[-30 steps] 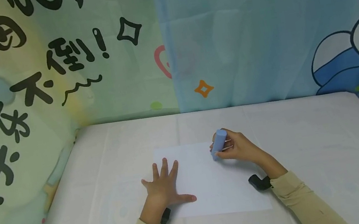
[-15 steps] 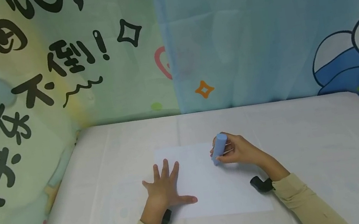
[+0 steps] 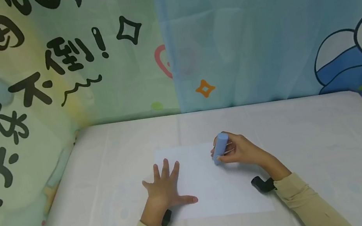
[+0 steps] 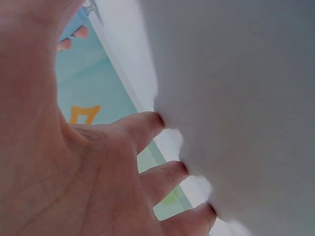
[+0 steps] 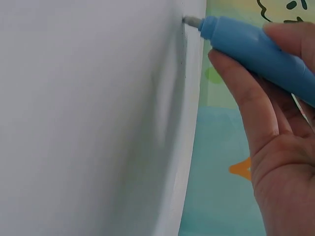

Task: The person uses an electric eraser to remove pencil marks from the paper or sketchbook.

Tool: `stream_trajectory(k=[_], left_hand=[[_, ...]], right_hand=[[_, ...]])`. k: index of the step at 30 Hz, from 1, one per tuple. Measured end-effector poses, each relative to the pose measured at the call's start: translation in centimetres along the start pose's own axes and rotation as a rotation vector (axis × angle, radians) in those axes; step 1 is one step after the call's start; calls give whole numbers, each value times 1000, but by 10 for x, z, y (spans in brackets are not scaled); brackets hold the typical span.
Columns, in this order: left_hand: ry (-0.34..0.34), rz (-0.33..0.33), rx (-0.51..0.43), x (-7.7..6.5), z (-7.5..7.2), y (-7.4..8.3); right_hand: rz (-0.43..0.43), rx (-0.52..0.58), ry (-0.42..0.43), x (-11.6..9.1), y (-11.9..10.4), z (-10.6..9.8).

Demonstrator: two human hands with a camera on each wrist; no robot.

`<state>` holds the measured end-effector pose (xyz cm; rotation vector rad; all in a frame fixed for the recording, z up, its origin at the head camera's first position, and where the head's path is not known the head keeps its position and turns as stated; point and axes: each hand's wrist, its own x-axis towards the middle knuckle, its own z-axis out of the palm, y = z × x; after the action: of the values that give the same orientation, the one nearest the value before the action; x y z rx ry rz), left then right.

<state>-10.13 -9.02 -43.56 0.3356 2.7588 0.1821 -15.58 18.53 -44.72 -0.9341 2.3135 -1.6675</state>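
A white sheet of paper (image 3: 211,193) lies on the white-covered table. On its left part rests my left hand (image 3: 163,193), fingers and thumb spread wide; the left wrist view shows its fingertips (image 4: 176,168) touching the surface. Over the sheet's upper right, my right hand (image 3: 242,150) holds a thick blue electric eraser (image 3: 220,147) between thumb and fingers, tilted. In the right wrist view the eraser's narrow greyish tip (image 5: 193,21) points down at the paper and appears to touch it. No clear marks show on the sheet.
A white cloth (image 3: 105,172) covers the table. Printed fabric curtains (image 3: 254,38) stand behind it and at the left. A black wrist camera (image 3: 262,184) juts from the right wrist, and another black piece (image 3: 166,218) sits at the left wrist.
The right hand and the eraser have shifted slightly toward the person on the paper. The left hand stays in place. The whole head view has moved a little.
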Motion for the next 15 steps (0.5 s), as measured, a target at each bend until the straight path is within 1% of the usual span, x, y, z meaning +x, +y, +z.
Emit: stream_trajectory(k=[8,15], left_hand=[[8,-2,1,-1,-2,0],[9,4,-3,-1,-1,-1]], right_hand=[[-2,-4,32,2,3,-2],[-30,7,44,4,5,-3]])
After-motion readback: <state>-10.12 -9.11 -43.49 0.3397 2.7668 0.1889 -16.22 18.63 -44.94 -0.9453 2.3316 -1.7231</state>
